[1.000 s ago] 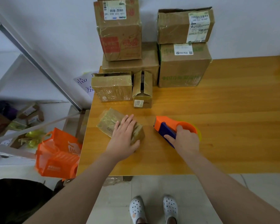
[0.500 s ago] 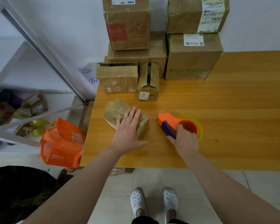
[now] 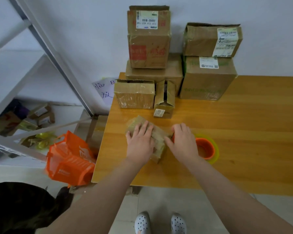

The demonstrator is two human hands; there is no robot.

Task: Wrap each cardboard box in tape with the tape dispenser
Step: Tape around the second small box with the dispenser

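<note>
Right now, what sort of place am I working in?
Probably a parcel packing or storage room: labelled cardboard boxes stacked against the wall, a tape dispenser on the wooden table, metal shelving beside it.

I have slid the tape dispenser in my right hand leftward, so its nose now meets the small box instead of lying apart.

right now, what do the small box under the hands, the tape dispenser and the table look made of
The small box: brown cardboard, glossy wrinkled clear tape over it. The tape dispenser: smooth orange plastic, likely; evenly coloured moulded ring. The table: wood or wood-look laminate, semi-gloss; grain lines and soft reflections.
</note>
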